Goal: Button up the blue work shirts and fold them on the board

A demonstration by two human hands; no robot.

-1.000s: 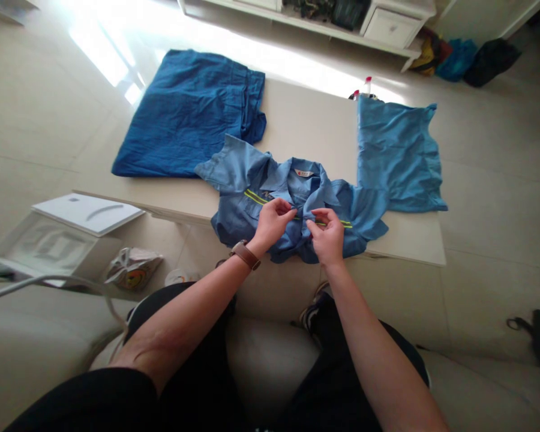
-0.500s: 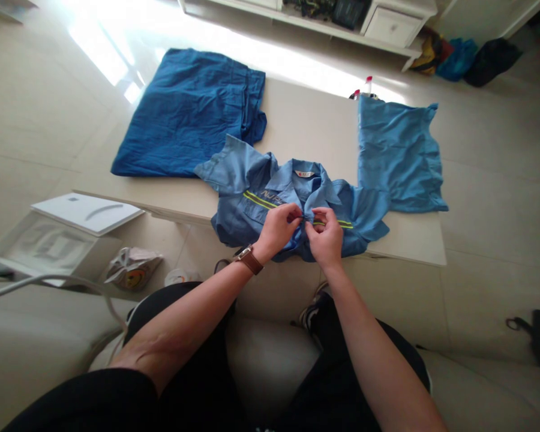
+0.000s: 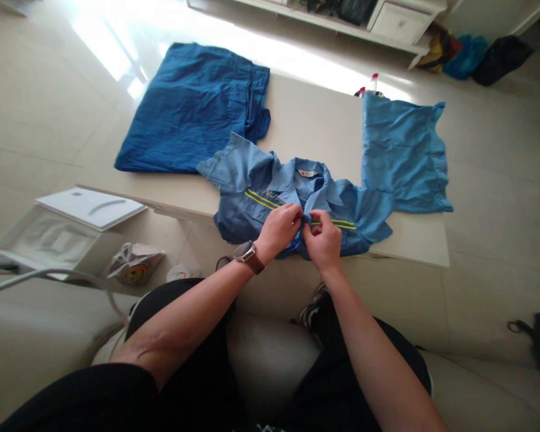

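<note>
A light blue work shirt (image 3: 261, 186) with yellow stripes lies collar-up at the near edge of a low beige table (image 3: 312, 129). My left hand (image 3: 279, 230), with a brown-strapped watch on its wrist, and my right hand (image 3: 323, 240) are closed side by side, pinching the shirt's front placket just below the collar. Their fingertips almost touch. The shirt's hem hangs over the table edge toward my knees.
Folded dark blue trousers (image 3: 193, 108) lie at the table's far left. Another light blue garment (image 3: 400, 153) lies on the right. A small bottle (image 3: 374, 83) stands behind it. A white box (image 3: 90, 207) and a crumpled bag (image 3: 135, 264) sit on the floor at left.
Both hands have drawn closer together on the shirt front and slid slightly down toward me. The view has shifted a little.
</note>
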